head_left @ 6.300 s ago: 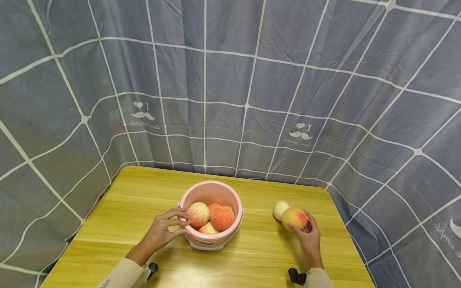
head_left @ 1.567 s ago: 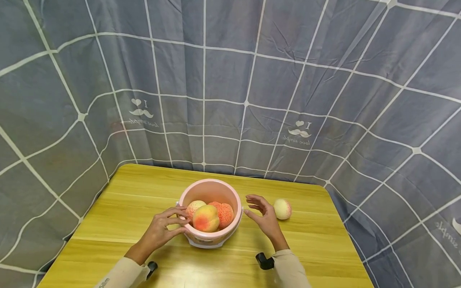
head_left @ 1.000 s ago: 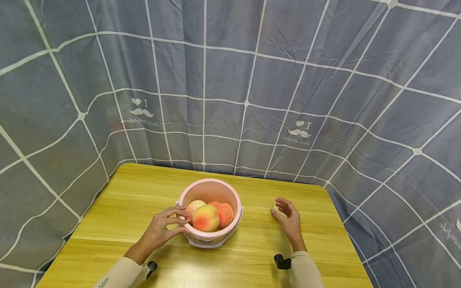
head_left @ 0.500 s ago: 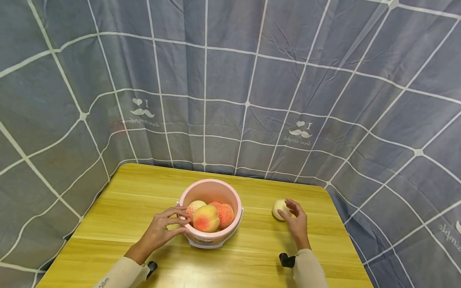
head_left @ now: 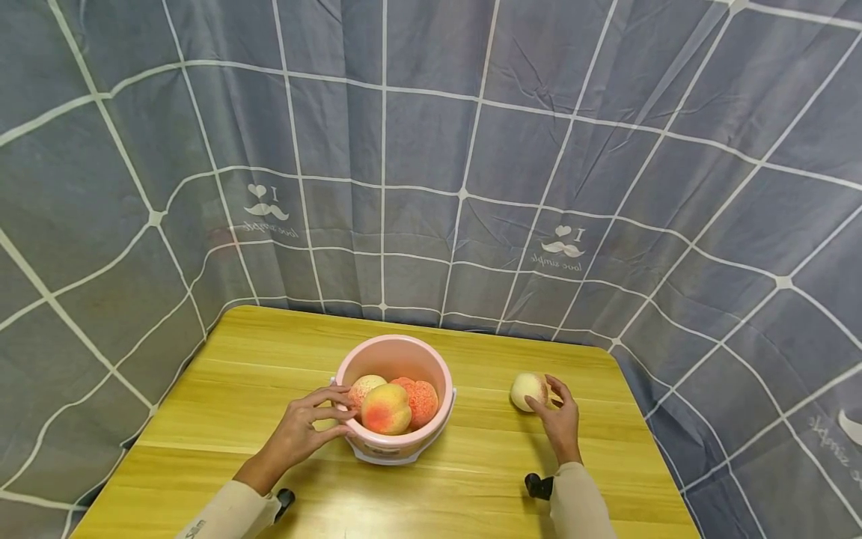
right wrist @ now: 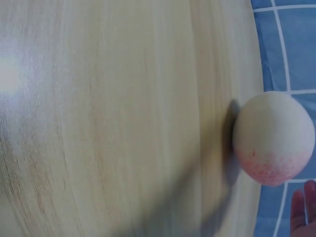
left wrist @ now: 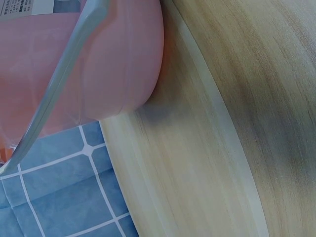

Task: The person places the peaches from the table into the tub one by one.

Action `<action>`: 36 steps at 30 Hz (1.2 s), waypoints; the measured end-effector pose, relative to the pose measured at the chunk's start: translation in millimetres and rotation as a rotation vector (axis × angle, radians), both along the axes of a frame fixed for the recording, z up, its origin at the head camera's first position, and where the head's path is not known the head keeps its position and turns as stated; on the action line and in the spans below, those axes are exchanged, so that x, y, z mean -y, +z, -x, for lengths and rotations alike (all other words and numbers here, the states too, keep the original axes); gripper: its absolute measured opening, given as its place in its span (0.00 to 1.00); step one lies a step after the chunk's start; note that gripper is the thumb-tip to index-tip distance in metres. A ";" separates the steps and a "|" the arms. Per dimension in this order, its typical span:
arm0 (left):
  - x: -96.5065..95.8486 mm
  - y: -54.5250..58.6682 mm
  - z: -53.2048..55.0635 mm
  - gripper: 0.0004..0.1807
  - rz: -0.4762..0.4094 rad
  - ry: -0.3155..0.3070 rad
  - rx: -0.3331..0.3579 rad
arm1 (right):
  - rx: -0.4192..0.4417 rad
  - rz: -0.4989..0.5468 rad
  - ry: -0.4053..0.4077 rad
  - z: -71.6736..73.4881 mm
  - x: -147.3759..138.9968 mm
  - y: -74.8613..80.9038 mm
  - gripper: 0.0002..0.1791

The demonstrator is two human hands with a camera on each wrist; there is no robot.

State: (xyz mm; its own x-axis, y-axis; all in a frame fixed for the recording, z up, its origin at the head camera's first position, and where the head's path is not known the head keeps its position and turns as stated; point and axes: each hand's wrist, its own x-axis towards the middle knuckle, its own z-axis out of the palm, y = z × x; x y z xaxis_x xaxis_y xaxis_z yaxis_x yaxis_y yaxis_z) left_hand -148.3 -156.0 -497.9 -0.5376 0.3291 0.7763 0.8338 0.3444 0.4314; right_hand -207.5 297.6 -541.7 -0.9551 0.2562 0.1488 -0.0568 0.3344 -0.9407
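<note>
In the head view a pink bucket [head_left: 364,349] stands on the table, and my left hand [head_left: 299,433] holds its left rim, fingertips over the edge and thumb outside. A yellow peach [head_left: 386,409] with a red blush lies on top inside, beside a pale speckled peach [head_left: 366,387] and red peaches [head_left: 423,404]. To the right is a creamy white peach [head_left: 525,391]. My right hand [head_left: 560,423] is spread at its right side, thumb in front. In the right wrist view fingers [right wrist: 297,210] lie just below the white peach's pink end, with a small gap.
The wooden table [head_left: 269,352] has rounded far corners. Grey-blue checked curtains [head_left: 431,150] hang behind it and on both sides. A pale carrying handle [left wrist: 54,89] hangs down the bucket's side in the left wrist view.
The yellow peach was in my right hand and now lies in the bucket. My right hand has gone back to the white peach and shifted to its right side. The left hand stays.
</note>
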 end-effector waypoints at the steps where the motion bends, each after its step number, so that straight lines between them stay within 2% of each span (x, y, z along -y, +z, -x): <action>1: 0.2 0.0 -0.1 0.13 0.002 0.002 0.002 | 0.018 -0.003 -0.001 0.7 -0.7 -1.0 0.34; 9: 1.2 0.5 -1.4 0.20 0.021 0.014 0.070 | 0.156 -0.022 0.006 7.1 -5.1 -8.8 0.41; 15: 1.2 0.8 -0.2 0.14 0.008 -0.008 0.075 | 0.203 -0.020 0.000 11.9 -1.9 -16.8 0.43; 21: 1.7 1.7 -0.6 0.12 0.001 -0.013 0.073 | 0.163 0.026 -0.005 15.7 6.5 -26.9 0.43; 26: 2.5 0.6 -1.2 0.15 0.004 -0.006 0.108 | 0.109 0.081 -0.081 19.0 18.2 -36.2 0.45; 30: 1.9 -0.9 -0.7 0.13 0.007 -0.007 0.088 | 0.081 0.114 -0.147 19.6 24.9 -41.9 0.45; 36: 1.7 -1.0 -1.0 0.15 0.018 0.010 0.087 | 0.078 0.112 -0.163 20.5 26.3 -45.0 0.44</action>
State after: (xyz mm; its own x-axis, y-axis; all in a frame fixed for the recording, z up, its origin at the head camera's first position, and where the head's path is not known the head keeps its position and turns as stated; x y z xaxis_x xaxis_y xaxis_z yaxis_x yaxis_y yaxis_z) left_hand -147.3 -157.7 -498.9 -0.6058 0.3369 0.7208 0.7901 0.3612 0.4953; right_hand -227.9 271.3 -586.7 -0.9073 0.4187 0.0384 0.0633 0.2263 -0.9720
